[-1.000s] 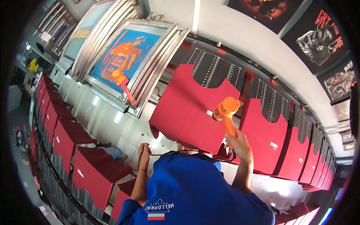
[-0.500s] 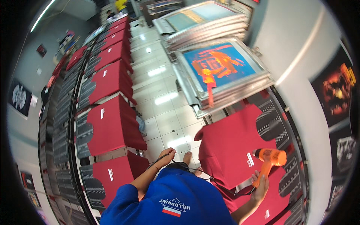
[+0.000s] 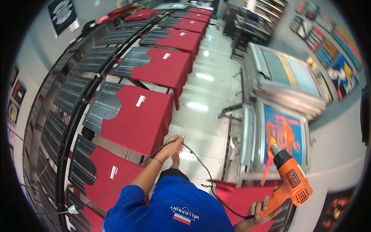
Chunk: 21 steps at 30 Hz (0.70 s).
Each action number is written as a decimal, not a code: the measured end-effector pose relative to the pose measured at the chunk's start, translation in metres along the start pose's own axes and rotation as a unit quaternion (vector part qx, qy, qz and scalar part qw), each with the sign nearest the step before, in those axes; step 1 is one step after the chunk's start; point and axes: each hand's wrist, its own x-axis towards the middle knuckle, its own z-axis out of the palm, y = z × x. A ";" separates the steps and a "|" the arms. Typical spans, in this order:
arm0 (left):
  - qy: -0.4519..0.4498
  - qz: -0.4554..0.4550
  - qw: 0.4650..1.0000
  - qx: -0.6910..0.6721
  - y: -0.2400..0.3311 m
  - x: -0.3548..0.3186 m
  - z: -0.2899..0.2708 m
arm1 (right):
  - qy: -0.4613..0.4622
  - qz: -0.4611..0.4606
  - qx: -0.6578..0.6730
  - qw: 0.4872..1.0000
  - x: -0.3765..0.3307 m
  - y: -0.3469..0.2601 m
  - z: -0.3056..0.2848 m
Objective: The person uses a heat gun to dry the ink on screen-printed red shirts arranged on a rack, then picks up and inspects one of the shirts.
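My right hand (image 3: 262, 208) is closed around the handle of an orange heat gun (image 3: 291, 179) with a black collar and a metal nozzle. Its nozzle points up and left, overlapping the stacked screens in view. From the base of the handle a black cord (image 3: 208, 172) runs up to my left hand (image 3: 176, 144), whose fingers are closed on it. The cord continues down to the left, towards a white plug (image 3: 72, 209) by the rack. Left of me, red shirts (image 3: 135, 114) with small white prints lie stretched over dark boards (image 3: 101, 104). Another red fabric (image 3: 239, 193) lies below the heat gun.
Framed printing screens (image 3: 251, 150) are stacked on the right, the front one smeared orange on blue (image 3: 284, 135). A tiled aisle (image 3: 201, 92) runs between them and the row of shirts. A dark rack (image 3: 251, 29) stands at the back, and posters (image 3: 326, 50) hang on the right wall.
The view has swung so the shirt row and screens sit further right. The heat gun appears larger, its nozzle now angled upward. Both hands keep their holds, and more cord shows on the left.
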 end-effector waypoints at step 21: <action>0.228 0.416 0.752 -0.458 0.249 0.219 -0.473 | -0.434 0.174 -0.008 0.884 0.663 0.485 0.239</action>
